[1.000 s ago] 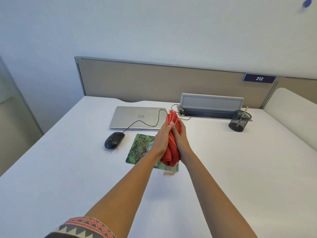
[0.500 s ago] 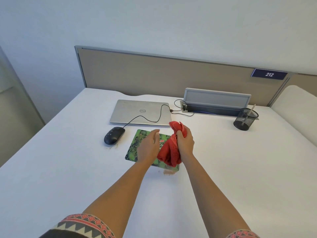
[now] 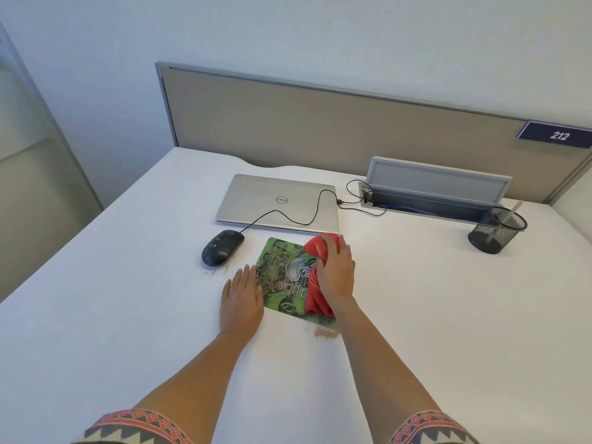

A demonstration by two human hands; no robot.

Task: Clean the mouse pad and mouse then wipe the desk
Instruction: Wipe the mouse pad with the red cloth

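A green patterned mouse pad (image 3: 283,280) lies on the white desk (image 3: 448,315) in front of a shut laptop. My right hand (image 3: 336,274) grips a bunched red cloth (image 3: 315,299) and holds it down on the pad's right side. My left hand (image 3: 242,299) lies flat with straight fingers on the desk, its fingertips at the pad's left edge. A black wired mouse (image 3: 221,246) sits on the desk left of the pad. Brown smudges (image 3: 325,331) mark the desk at the pad's near right corner, and a fainter one lies by the mouse.
A silver laptop (image 3: 278,200) lies shut behind the pad, the mouse cable running across its lid to an open cable tray (image 3: 429,193). A black mesh pen cup (image 3: 495,229) stands at the right. A beige partition closes the desk's far edge.
Both hands came down from holding the cloth together in the air. My left hand let go and settled flat beside the pad; my right brought the cloth onto the pad.
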